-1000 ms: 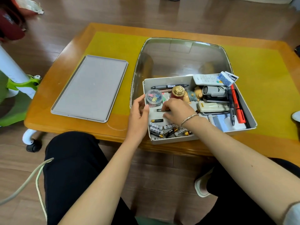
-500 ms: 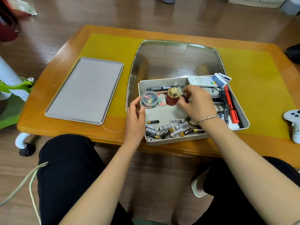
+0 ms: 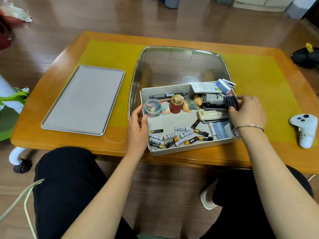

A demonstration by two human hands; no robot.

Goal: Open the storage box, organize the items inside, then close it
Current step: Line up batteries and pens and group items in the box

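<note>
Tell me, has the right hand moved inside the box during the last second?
Yes. The right hand went from the red jar to the box's right wall.

Box floor [image 3: 179,120] bare (batteries [image 3: 179,136] nearer).
</note>
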